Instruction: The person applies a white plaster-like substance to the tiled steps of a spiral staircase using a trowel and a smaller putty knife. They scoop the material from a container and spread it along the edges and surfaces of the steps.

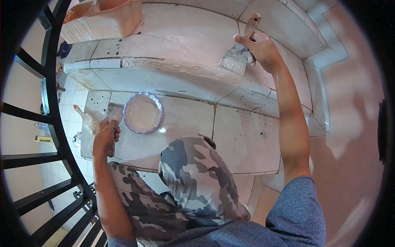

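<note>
My right hand (263,50) grips a wide putty knife (233,61) over the upper tiled step. Its blade is smeared with whitish paste and points down-left, while the worn handle sticks up past my fingers. In my left hand (106,135) is a smaller putty knife (115,110), its blade up beside a round tub (161,108) with a purple-stained rim. Pale paste (142,114) lies inside the tub on the lower step. Left of the tub, a paintbrush (87,119) rests close to my left hand. A rough band of filler (173,68) runs along the upper step's front edge.
A black metal railing (51,86) curves down the left side, close to my left arm. At the upper left an orange plastic bin (127,18) stands on the upper step. My camouflage-clad knee (189,164) rises before the lower step (242,142). A wall (349,82) bounds the right.
</note>
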The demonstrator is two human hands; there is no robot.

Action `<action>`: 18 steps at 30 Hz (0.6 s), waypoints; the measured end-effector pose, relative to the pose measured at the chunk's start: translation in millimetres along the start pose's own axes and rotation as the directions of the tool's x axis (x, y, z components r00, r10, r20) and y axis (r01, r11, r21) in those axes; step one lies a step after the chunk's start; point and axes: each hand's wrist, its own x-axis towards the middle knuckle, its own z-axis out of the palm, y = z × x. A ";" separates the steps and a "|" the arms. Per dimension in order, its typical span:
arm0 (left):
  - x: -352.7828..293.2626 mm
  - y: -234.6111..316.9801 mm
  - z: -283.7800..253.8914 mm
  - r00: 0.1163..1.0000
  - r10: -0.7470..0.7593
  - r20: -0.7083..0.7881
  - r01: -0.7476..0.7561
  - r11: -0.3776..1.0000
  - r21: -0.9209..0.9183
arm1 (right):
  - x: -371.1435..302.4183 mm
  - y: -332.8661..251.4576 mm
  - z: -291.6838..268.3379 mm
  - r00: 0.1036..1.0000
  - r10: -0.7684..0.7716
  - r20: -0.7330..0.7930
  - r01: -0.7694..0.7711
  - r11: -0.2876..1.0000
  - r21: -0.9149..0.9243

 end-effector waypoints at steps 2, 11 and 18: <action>2.7 -1.1 0.8 1.000 0.018 0.010 -0.018 1.000 0.015 | 0.3 1.8 -5.4 1.000 -0.005 -0.004 0.005 1.000 0.008; 0.9 0.4 2.1 1.000 -0.006 -0.008 0.006 1.000 -0.019 | 2.0 10.5 -13.0 0.998 -0.001 -0.062 0.006 0.997 0.078; 0.1 17.6 0.3 1.000 -0.015 -0.020 0.015 1.000 0.000 | -29.7 -26.1 20.7 0.980 0.042 -0.194 0.023 0.948 0.318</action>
